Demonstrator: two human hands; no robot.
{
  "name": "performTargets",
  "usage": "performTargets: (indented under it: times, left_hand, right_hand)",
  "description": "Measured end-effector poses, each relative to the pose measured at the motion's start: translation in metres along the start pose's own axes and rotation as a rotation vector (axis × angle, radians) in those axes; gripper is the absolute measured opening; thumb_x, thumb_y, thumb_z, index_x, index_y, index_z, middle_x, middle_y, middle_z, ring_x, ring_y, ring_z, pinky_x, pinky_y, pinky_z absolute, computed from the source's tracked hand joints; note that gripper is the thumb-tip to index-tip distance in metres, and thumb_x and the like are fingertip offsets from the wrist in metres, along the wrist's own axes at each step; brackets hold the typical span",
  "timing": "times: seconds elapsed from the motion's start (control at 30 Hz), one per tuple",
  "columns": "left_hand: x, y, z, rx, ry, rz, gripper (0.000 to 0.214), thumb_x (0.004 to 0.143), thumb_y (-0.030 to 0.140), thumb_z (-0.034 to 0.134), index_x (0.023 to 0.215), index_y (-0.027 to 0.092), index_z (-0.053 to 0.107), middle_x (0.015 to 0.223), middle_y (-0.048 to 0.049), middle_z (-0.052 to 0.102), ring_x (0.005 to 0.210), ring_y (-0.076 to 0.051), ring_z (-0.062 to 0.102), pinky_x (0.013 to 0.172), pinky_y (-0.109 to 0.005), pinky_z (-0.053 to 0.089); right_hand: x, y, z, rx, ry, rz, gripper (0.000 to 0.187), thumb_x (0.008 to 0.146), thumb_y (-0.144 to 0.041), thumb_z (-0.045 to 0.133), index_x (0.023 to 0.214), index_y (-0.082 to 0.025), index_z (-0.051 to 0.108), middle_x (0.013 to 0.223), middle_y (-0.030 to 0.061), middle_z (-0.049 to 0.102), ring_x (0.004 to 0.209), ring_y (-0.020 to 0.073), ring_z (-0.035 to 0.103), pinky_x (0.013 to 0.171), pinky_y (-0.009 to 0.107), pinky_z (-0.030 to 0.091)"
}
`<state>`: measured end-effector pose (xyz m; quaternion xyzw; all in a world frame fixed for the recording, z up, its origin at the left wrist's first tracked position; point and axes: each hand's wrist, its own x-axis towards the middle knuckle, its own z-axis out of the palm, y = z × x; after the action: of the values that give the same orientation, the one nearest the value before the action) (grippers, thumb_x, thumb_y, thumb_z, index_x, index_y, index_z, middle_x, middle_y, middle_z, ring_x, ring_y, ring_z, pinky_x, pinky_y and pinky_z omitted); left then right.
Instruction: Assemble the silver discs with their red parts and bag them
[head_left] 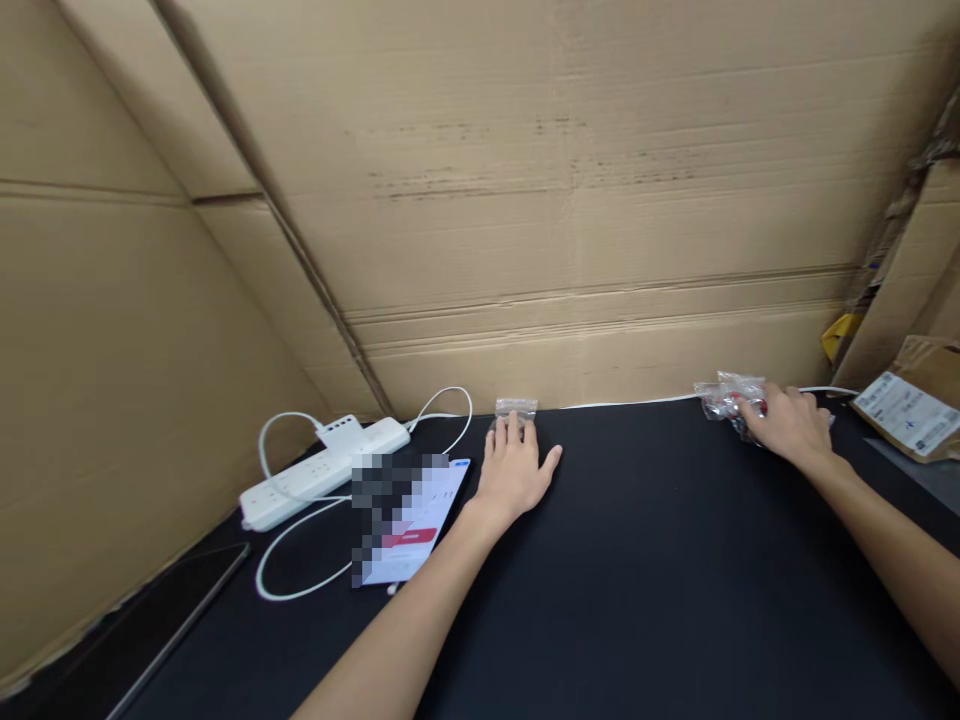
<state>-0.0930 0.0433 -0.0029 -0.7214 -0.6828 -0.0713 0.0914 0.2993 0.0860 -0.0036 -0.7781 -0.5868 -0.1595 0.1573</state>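
Observation:
My left hand [516,470] lies flat on the black tabletop with its fingers spread and its thumb out to the side. Its fingertips cover most of a small clear zip bag [516,408] at the foot of the cardboard wall; the bag's contents are hidden. Farther right, my right hand [793,425] curls over a bunch of clear plastic bags [720,396], with thumb and fingers against them. Something red shows through the plastic. How many bags are under the palm cannot be seen.
Left of my left hand lie a lit phone [420,530], partly blurred out, and a white power strip [285,495] with looping white cables. A dark tablet-like slab [150,630] is at the left edge. At right sits a labelled brown package [911,410]. Cardboard walls [585,230] enclose the table.

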Motion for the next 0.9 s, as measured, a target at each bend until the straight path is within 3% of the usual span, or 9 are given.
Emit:
performTargets:
  times: [0.27, 0.43, 0.57, 0.67, 0.8, 0.9]
  left_hand:
    - [-0.002, 0.002, 0.0, -0.008, 0.02, 0.01, 0.071, 0.095, 0.054, 0.032, 0.143, 0.002, 0.041, 0.155, -0.0243, 0.027, 0.144, -0.041, 0.02, 0.115, -0.052, 0.023]
    - [-0.004, 0.01, -0.009, -0.178, 0.057, 0.065, 0.067, 0.094, 0.051, 0.037, 0.141, 0.002, 0.043, 0.156, -0.0239, 0.026, 0.146, -0.038, 0.017, 0.117, -0.05, 0.022]
    - [-0.013, 0.03, -0.019, -0.611, 0.015, 0.218, 0.061, 0.093, 0.053, 0.044, 0.139, 0.014, 0.045, 0.15, -0.0161, 0.041, 0.141, -0.03, 0.033, 0.115, -0.045, 0.028]
    - [-0.025, 0.049, -0.025, -0.995, -0.12, 0.294, 0.063, 0.087, 0.054, 0.056, 0.137, 0.017, 0.047, 0.137, -0.0147, 0.055, 0.124, -0.027, 0.054, 0.104, -0.041, 0.044]
    - [-0.038, 0.065, -0.033, -1.099, -0.11, 0.321, 0.041, 0.081, 0.038, 0.068, 0.118, 0.021, 0.062, 0.105, -0.0075, 0.071, 0.098, -0.024, 0.064, 0.089, -0.038, 0.05]
    - [-0.038, 0.065, -0.033, -1.126, -0.124, 0.339, 0.018, 0.083, 0.028, 0.065, 0.099, 0.02, 0.067, 0.089, -0.0036, 0.071, 0.082, -0.019, 0.065, 0.075, -0.031, 0.05]
  right_hand:
    - [0.007, 0.006, 0.001, 0.082, 0.207, -0.132, 0.052, 0.088, -0.051, 0.046, 0.117, -0.01, 0.061, 0.099, 0.0208, 0.065, 0.095, 0.0357, 0.056, 0.079, 0.044, 0.043]
    - [0.006, -0.009, -0.012, 0.465, 0.32, -0.221, 0.039, 0.084, -0.042, 0.053, 0.109, -0.013, 0.063, 0.1, 0.0169, 0.065, 0.093, 0.0309, 0.06, 0.085, 0.042, 0.045]
    - [-0.019, -0.058, -0.028, 1.0, 0.126, -0.167, 0.036, 0.074, -0.05, 0.068, 0.091, -0.019, 0.06, 0.094, 0.012, 0.067, 0.084, 0.0275, 0.064, 0.079, 0.041, 0.049]
    - [-0.051, -0.097, -0.038, 1.371, -0.238, -0.35, 0.034, 0.075, -0.047, 0.072, 0.091, -0.021, 0.056, 0.092, 0.0076, 0.064, 0.086, 0.0235, 0.063, 0.077, 0.036, 0.052]
    - [-0.084, -0.125, -0.045, 1.507, -0.505, -0.428, 0.03, 0.078, -0.042, 0.073, 0.094, -0.021, 0.056, 0.088, 0.0035, 0.061, 0.083, 0.0187, 0.062, 0.072, 0.031, 0.051]
    - [-0.09, -0.127, -0.046, 1.537, -0.576, -0.413, 0.027, 0.082, -0.04, 0.07, 0.097, -0.02, 0.059, 0.09, 0.0041, 0.063, 0.084, 0.0177, 0.062, 0.072, 0.03, 0.051]
